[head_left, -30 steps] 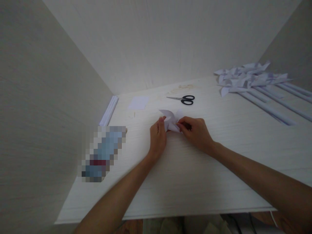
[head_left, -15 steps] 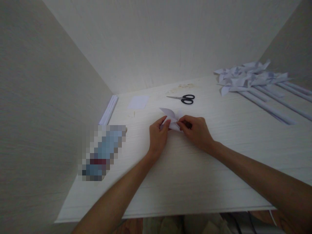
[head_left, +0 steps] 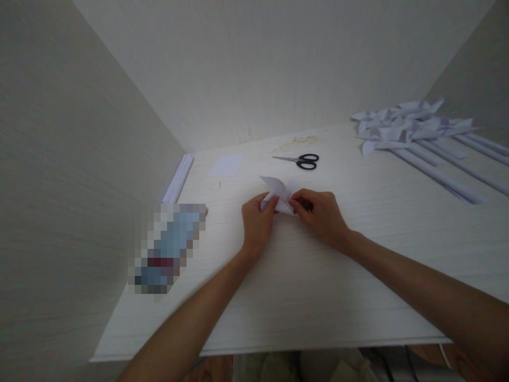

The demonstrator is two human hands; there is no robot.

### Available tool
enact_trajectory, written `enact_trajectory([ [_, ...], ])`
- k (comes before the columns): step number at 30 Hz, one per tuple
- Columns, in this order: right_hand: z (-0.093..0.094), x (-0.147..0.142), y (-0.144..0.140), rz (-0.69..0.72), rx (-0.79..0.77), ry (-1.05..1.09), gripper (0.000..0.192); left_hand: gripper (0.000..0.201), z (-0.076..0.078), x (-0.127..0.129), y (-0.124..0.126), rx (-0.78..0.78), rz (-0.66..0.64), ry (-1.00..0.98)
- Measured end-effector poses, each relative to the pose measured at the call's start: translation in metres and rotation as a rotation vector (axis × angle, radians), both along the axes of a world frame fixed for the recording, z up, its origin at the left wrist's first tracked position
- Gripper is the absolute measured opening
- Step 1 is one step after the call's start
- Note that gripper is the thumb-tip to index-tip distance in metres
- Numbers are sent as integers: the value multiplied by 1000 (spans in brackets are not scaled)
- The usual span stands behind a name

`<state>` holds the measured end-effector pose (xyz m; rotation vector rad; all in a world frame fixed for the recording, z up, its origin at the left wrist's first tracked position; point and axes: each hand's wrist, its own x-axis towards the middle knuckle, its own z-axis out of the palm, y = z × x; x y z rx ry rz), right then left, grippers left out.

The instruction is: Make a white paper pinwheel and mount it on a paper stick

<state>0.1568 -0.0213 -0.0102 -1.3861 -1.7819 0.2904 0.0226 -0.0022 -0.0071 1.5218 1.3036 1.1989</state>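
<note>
A small white paper pinwheel (head_left: pixel 275 184) with curled blades is held between my two hands above the middle of the table. My left hand (head_left: pixel 257 223) grips its left side, thumb on top and fingers underneath. At its right side, my right hand (head_left: pixel 320 215) pinches the paper near the centre with thumb and forefinger. What lies between those fingertips is too small to make out. Just beyond the paper rest black-handled scissors (head_left: pixel 307 161), blades pointing left.
On the right lie several finished paper pinwheels (head_left: pixel 413 127) on rolled paper sticks (head_left: pixel 441 178). A square white sheet (head_left: pixel 226 166) lies at the back left. Rolled paper sticks (head_left: pixel 178 179) and a pixelated object (head_left: pixel 170 249) lie along the left wall. Walls enclose the white table (head_left: pixel 302 297).
My left fingers have shifted slightly on the paper, and its left blade looks more curled. My right hand keeps its pinch in nearly the same place.
</note>
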Motion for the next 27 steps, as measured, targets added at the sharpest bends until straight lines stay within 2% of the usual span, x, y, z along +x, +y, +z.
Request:
enact_trajectory([
  [9, -1, 0, -1, 32, 35, -44, 11, 28, 1, -2, 1, -15, 89, 84],
  [17, 0, 1, -2, -2, 68, 17, 13, 23, 2, -1, 1, -3, 135, 29],
  [27, 0, -1, -2, 45, 68, -4, 10, 21, 4, 0, -1, -2, 118, 15],
])
